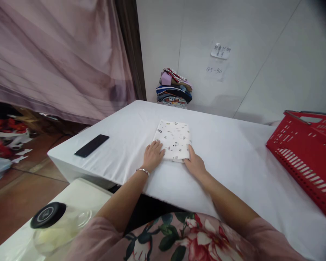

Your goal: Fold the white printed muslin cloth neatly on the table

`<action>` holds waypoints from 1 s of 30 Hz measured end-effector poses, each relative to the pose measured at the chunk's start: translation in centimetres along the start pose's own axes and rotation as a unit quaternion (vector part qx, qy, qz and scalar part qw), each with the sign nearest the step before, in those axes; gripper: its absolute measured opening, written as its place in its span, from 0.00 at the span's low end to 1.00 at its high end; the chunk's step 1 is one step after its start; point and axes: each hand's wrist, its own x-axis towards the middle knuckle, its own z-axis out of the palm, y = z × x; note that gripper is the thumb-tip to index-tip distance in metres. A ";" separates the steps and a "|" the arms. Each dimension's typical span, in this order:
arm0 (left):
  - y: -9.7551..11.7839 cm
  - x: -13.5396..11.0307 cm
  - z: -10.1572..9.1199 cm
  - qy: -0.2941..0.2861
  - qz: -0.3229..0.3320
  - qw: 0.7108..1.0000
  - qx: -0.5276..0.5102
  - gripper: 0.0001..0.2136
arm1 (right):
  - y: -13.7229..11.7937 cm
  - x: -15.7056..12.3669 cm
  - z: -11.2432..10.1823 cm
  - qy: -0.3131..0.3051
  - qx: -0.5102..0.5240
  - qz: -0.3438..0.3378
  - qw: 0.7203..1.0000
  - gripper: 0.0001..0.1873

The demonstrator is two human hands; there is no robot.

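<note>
A folded white cloth with small dark prints [174, 139] lies on the white table [233, 156] in front of me. My left hand [153, 155] rests flat on its near left corner, fingers stretched out and together. A thin bracelet sits on that wrist. My right hand [195, 163] touches the near right corner of the cloth, its fingers partly curled at the edge. Neither hand lifts the cloth.
A stack of folded colourful clothes [174, 88] stands at the table's far edge against the wall. A black phone [91, 145] lies at the left. A red plastic basket [306, 156] sits at the right. A clear jar with a black lid [49, 221] stands on a low surface near left.
</note>
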 end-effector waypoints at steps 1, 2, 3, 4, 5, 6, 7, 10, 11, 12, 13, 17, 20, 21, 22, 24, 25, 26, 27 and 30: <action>-0.1 0.0 0.0 0.004 0.001 1.000 0.004 0.18 | 0.1 0.0 0.0 0.000 -0.016 -0.007 1.000 0.37; -0.1 0.0 0.1 0.008 0.004 1.000 0.009 0.18 | 0.3 0.0 0.0 0.002 -0.028 -0.023 0.999 0.36; -0.2 -0.1 0.2 0.012 0.008 1.000 0.015 0.18 | 0.4 -0.1 0.1 0.005 -0.038 -0.042 0.998 0.35; -0.3 -0.1 0.3 0.017 0.012 1.000 0.020 0.18 | 0.6 -0.2 0.1 0.007 -0.048 -0.059 0.997 0.34; -0.4 -0.1 0.3 0.022 0.016 0.999 0.023 0.18 | 0.8 -0.4 0.1 0.006 -0.061 -0.070 0.996 0.34; -0.5 -0.1 0.4 0.026 0.019 0.999 0.023 0.18 | 1.0 -0.5 0.0 0.000 -0.076 -0.075 0.994 0.33; -0.6 -0.1 0.5 0.030 0.022 0.999 0.022 0.18 | 1.1 -0.7 0.0 -0.008 -0.092 -0.075 0.993 0.33; -0.7 -0.2 0.4 0.027 0.022 0.999 0.017 0.18 | 1.2 -0.9 -0.3 -0.021 -0.126 -0.068 0.990 0.32; -0.7 -0.2 0.4 0.022 0.020 0.999 0.018 0.18 | 1.2 -0.9 -0.4 -0.019 -0.132 -0.069 0.989 0.31; -0.7 -0.2 0.3 0.017 0.018 0.999 0.020 0.18 | 1.2 -0.9 -0.5 -0.016 -0.137 -0.070 0.988 0.31; -0.6 -0.2 0.2 0.014 0.017 0.999 0.023 0.18 | 1.1 -0.9 -0.5 -0.014 -0.141 -0.071 0.987 0.30; -0.6 -0.2 0.2 0.020 0.025 0.999 0.033 0.18 | 0.9 -0.9 -0.6 -0.021 -0.151 -0.078 0.985 0.30; -0.9 -0.3 0.2 0.019 0.029 0.999 0.036 0.17 | 1.0 -0.9 -0.6 -0.019 -0.148 -0.080 0.985 0.30; -1.0 -0.2 0.2 0.016 0.028 0.999 0.037 0.17 | 1.2 -1.0 -0.6 -0.013 -0.146 -0.086 0.985 0.30; -1.0 -0.2 0.1 0.010 0.024 0.999 0.038 0.17 | 1.3 -1.1 -0.7 -0.005 -0.144 -0.096 0.985 0.30; -0.8 0.2 -0.3 -0.007 0.018 0.999 0.043 0.16 | 1.4 -1.2 -1.0 0.013 -0.137 -0.130 0.982 0.31; -0.5 0.6 -0.6 -0.014 0.017 0.999 0.046 0.16 | 1.4 -1.2 -1.3 0.018 -0.132 -0.149 0.980 0.32; -0.2 1.0 -0.8 -0.017 0.018 0.998 0.049 0.16 | 1.1 -1.1 -1.6 0.020 -0.125 -0.169 0.977 0.33; 0.2 1.6 -1.1 -0.018 0.023 0.998 0.050 0.16 | 0.6 -0.9 -2.0 0.020 -0.116 -0.187 0.975 0.34; 1.3 3.6 -1.3 -0.001 0.047 0.998 0.052 0.18 | -1.5 0.9 -2.8 0.026 -0.080 -0.235 0.968 0.35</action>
